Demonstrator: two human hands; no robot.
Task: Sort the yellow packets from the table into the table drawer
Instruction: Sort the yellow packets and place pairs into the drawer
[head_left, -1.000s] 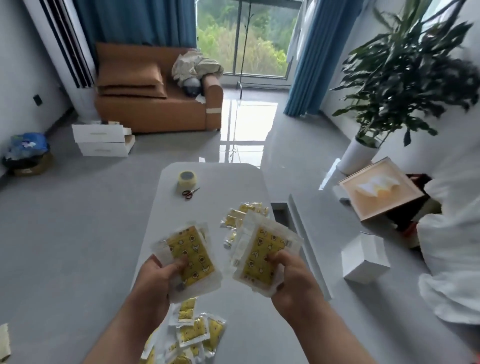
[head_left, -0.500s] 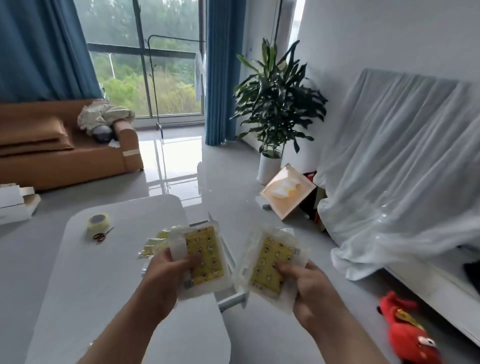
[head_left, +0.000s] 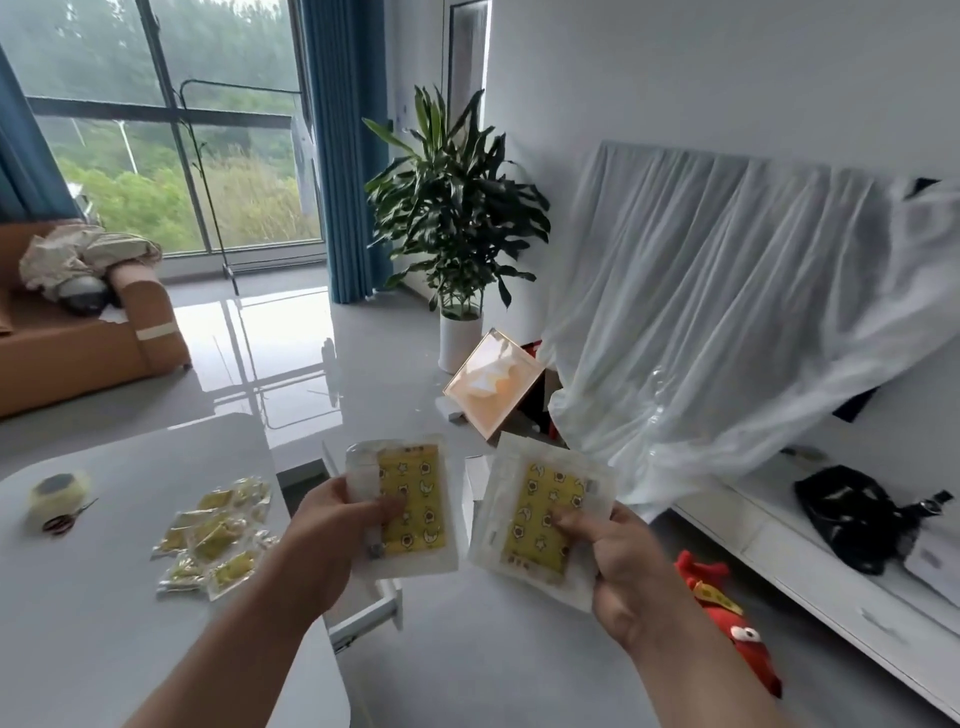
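Observation:
My left hand (head_left: 332, 535) grips a stack of yellow packets (head_left: 410, 504) in clear wrap, thumb across the front. My right hand (head_left: 623, 577) pinches a second yellow packet stack (head_left: 540, 519), held to the right of the first. Both stacks hang over the open table drawer (head_left: 374, 613), which sticks out of the right side of the white table (head_left: 104, 597) and is mostly hidden behind my left hand. A pile of several smaller yellow packets (head_left: 213, 535) lies on the tabletop left of my left hand.
A tape roll (head_left: 57, 491) and small scissors (head_left: 67, 519) sit at the table's far left. On the floor to the right lie a red plush toy (head_left: 727, 618) and a framed picture (head_left: 493, 389). A potted plant (head_left: 457, 218) stands behind, and a white sheet (head_left: 727, 312) drapes over furniture.
The view has swung right and closer, from the table's length to its drawer side. Both hands keep their packet stacks and have drifted slightly apart over the drawer.

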